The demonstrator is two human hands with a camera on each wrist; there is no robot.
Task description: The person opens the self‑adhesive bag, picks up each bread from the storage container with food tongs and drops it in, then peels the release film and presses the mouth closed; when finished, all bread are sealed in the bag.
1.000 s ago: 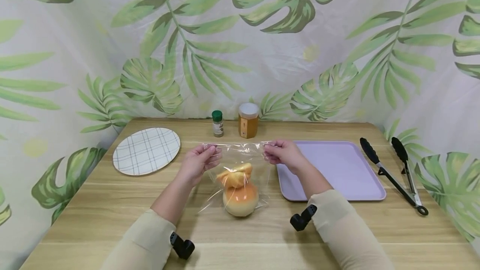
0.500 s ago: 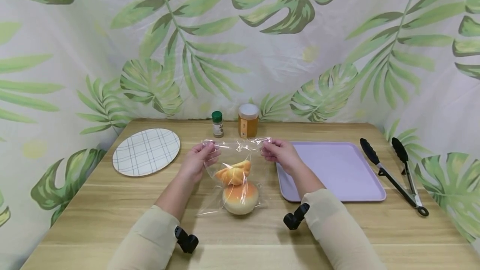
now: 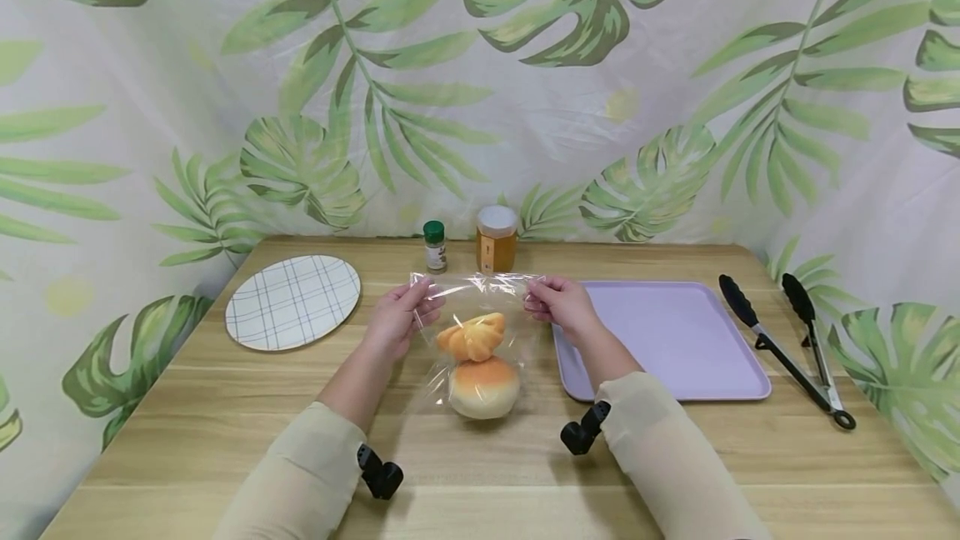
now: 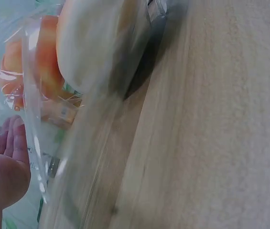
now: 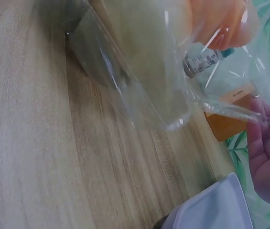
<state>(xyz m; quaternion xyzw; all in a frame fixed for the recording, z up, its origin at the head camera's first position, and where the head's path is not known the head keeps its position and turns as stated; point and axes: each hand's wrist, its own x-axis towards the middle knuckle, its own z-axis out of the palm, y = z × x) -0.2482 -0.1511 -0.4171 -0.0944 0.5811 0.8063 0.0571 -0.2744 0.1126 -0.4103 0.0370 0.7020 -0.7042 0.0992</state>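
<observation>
A clear plastic bag (image 3: 517, 342) hangs between my two hands over the middle of the table. My left hand (image 3: 396, 319) pinches its top left corner between thumb and fingers. At the top right corner my right hand (image 3: 564, 307) pinches the bag the same way. Inside lie a round bun (image 3: 484, 390) with an orange-brown top and, above it, a golden croissant (image 3: 472, 337). In the left wrist view the bun's pale underside (image 4: 94, 43) shows through the film. The right wrist view has the bag's lower edge close over the wood.
A checked oval plate (image 3: 292, 302) lies at the left. Behind the bag stand a green-capped spice shaker (image 3: 435, 248) and a honey jar (image 3: 497, 242). To the right are a lilac tray (image 3: 667, 344) and black-tipped tongs (image 3: 795, 361) on the wooden table (image 3: 465, 482).
Both hands have raised the bag a little, and the bun and croissant have come up with it. The croissant has turned inside the bag. My right hand has drawn slightly inward.
</observation>
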